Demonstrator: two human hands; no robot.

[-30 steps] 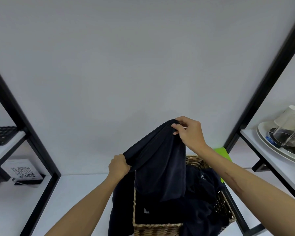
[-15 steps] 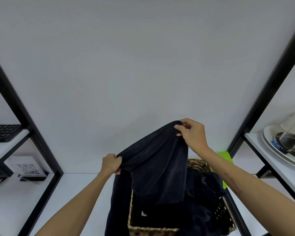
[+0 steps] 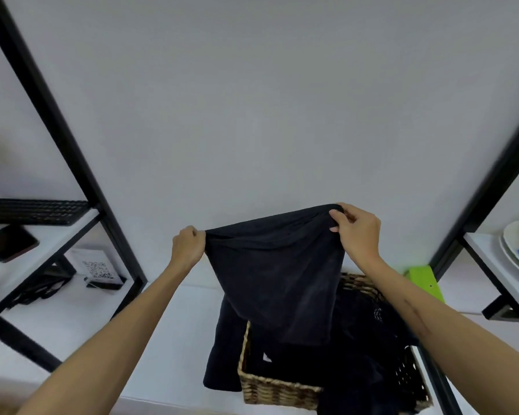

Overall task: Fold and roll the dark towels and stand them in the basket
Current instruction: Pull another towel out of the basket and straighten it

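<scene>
dark towel (image 3: 274, 274) held up above the wicker basket (image 3: 277, 390), stretched between both hands. left hand (image 3: 188, 247) fisted round one top corner, right hand (image 3: 358, 232) pinching the other. more dark towels (image 3: 369, 339) heaped inside the basket.

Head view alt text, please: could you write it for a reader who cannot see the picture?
Two hands, left and right, hold a dark towel stretched by its top edge above a wicker basket of more dark towels on a white table.
</scene>
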